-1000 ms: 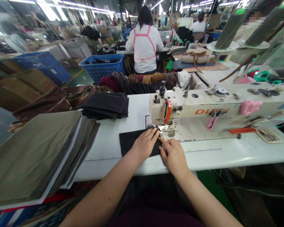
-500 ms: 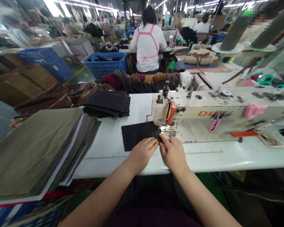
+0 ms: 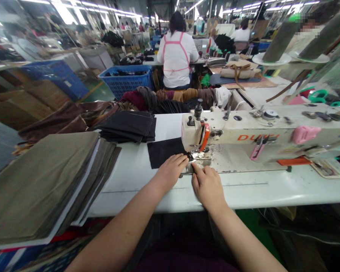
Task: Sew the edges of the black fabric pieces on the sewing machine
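Observation:
A black fabric piece lies flat on the white table, its right edge under the presser foot of a white sewing machine. My left hand rests on the fabric's near edge with the fingers stretched flat toward the needle. My right hand sits just in front of the needle plate, fingers curled with the forefinger pointing at the foot. The two hands almost touch.
A thick stack of olive-grey fabric panels fills the left of the table. Folded black pieces lie behind. Brown garments and blue baskets stand beyond. A person in a white top sits ahead, back turned.
The black fabric has travelled away from me under the presser foot, and both hands have followed it forward, closer to the needle.

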{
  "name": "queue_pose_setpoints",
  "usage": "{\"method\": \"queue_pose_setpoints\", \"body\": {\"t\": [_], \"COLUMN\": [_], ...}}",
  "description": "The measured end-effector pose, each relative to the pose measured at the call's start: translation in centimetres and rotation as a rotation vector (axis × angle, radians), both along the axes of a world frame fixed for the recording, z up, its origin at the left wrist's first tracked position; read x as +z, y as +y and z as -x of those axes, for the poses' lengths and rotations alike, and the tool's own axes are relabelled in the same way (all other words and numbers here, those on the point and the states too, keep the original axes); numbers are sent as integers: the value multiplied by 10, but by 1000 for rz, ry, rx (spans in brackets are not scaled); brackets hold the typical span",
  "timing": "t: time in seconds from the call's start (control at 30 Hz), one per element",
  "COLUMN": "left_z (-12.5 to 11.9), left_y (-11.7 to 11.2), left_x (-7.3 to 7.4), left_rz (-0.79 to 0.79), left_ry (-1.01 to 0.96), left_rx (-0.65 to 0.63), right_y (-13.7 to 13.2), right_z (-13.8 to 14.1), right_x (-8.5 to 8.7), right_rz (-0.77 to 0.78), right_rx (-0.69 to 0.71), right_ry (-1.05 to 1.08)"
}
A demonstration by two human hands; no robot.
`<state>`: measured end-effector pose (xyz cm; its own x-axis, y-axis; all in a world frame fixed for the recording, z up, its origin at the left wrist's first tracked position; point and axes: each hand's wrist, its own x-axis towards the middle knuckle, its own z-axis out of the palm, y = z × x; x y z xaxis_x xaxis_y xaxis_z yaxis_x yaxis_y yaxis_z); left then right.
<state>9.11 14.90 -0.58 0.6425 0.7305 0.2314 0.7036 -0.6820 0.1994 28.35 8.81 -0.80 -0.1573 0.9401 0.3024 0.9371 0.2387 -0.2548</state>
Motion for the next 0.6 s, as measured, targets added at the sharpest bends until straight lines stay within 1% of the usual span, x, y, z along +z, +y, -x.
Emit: {"method": "queue_pose_setpoints", "body": {"t": [0.17, 0.33, 0.6], "left_z": [-1, -2, -2], "left_y": [14, 24, 28], "left_x": [3, 0, -1], "left_rz": [-7, -14, -17], "left_ry": [-12, -51, -79], "left_rx": [23, 26, 18], "right_y": [-1, -1, -2], "right_z": [0, 0, 0], "right_x": [1, 0, 2], "right_rz": [-10, -29, -33], "right_rx": [-5, 4, 4], "right_ry": [6, 4, 1]}}
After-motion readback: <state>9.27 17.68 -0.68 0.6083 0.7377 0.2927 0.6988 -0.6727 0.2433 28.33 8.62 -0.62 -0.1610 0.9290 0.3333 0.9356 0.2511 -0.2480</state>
